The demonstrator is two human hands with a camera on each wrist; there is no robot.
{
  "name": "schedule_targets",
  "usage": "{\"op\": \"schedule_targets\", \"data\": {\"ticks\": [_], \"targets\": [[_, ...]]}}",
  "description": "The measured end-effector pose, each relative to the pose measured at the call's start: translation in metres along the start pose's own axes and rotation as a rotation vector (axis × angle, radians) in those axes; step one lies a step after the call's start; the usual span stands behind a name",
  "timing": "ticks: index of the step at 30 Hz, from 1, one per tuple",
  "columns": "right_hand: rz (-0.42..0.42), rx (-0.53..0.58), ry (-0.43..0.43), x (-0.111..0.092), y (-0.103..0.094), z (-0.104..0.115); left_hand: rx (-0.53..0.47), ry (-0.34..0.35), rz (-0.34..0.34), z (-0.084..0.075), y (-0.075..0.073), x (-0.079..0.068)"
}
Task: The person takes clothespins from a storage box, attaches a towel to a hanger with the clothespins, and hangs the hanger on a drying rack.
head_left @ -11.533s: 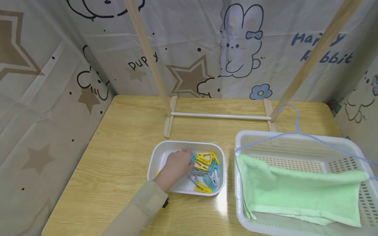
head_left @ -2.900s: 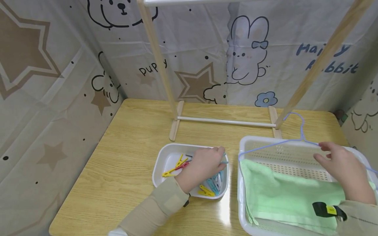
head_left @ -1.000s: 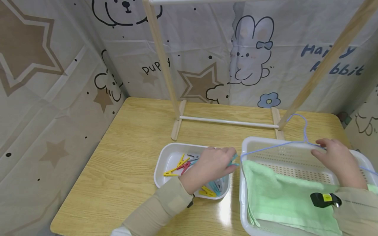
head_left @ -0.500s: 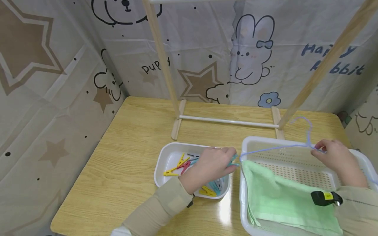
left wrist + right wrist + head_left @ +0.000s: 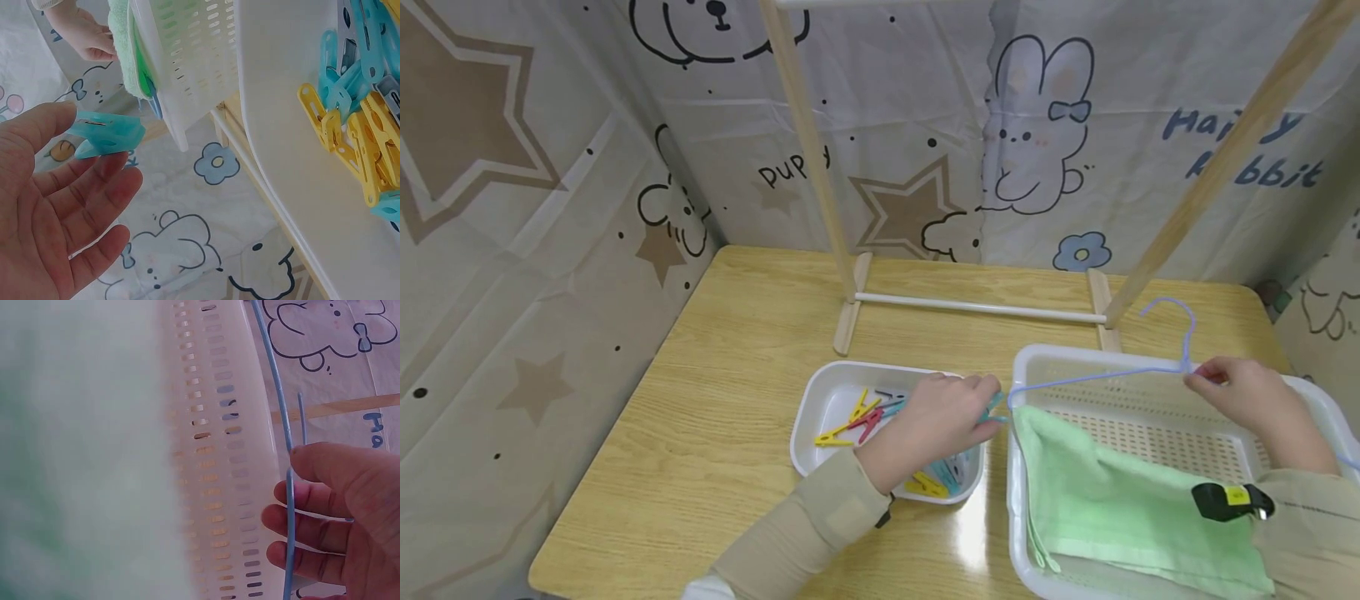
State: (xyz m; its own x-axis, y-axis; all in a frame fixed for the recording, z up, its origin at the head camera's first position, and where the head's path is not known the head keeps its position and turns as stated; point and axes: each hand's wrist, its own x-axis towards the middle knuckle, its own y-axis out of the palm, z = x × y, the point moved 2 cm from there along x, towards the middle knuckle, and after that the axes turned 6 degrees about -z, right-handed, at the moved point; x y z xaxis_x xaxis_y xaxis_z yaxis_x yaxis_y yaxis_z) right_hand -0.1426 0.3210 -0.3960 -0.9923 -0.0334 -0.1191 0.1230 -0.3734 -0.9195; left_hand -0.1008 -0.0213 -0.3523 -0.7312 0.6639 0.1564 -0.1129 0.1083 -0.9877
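My left hand (image 5: 928, 417) is over the right side of a white tub, pinching a teal clothespin (image 5: 109, 131) between thumb and fingers. The clothespin points toward the laundry basket. My right hand (image 5: 1255, 400) pinches a thin blue clothes hanger (image 5: 290, 531) just right of its neck; the hook stands up behind the basket. A light green towel (image 5: 1135, 500) spreads across the basket under the hanger, its upper left corner right at the hanger's left end. My right forearm hides the towel's right part.
The white tub (image 5: 802, 417) holds yellow, teal, grey and red clothespins. To its right stands the white slotted laundry basket (image 5: 1015, 500). Behind both is a wooden rack with a white lower rod (image 5: 977, 308) and slanting posts. Printed cloth walls (image 5: 925, 83) enclose the table.
The left hand, first inside the tub, has come to its right rim with a teal clothespin. The right hand came in, slid left along the hanger and gripped it; the hook shifted right.
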Motion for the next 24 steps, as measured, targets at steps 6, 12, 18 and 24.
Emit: {"op": "schedule_targets", "data": {"ticks": [6, 12, 18, 24], "targets": [[0.025, 0.012, 0.025, -0.0009, -0.0019, -0.0003, 0.018, 0.003, 0.0, -0.0012, -0.0002, 0.0009], [0.044, 0.034, 0.03, -0.0011, -0.003, 0.0006, 0.01, 0.003, 0.009, -0.0022, 0.0008, 0.0016], [0.007, 0.038, 0.007, -0.0011, -0.0038, 0.0014, 0.013, 0.003, 0.006, -0.0023, 0.0012, 0.0017], [-0.059, 0.022, -0.011, -0.0009, -0.0054, 0.0023, 0.005, 0.004, 0.01, -0.0023, 0.0005, 0.0013]]}}
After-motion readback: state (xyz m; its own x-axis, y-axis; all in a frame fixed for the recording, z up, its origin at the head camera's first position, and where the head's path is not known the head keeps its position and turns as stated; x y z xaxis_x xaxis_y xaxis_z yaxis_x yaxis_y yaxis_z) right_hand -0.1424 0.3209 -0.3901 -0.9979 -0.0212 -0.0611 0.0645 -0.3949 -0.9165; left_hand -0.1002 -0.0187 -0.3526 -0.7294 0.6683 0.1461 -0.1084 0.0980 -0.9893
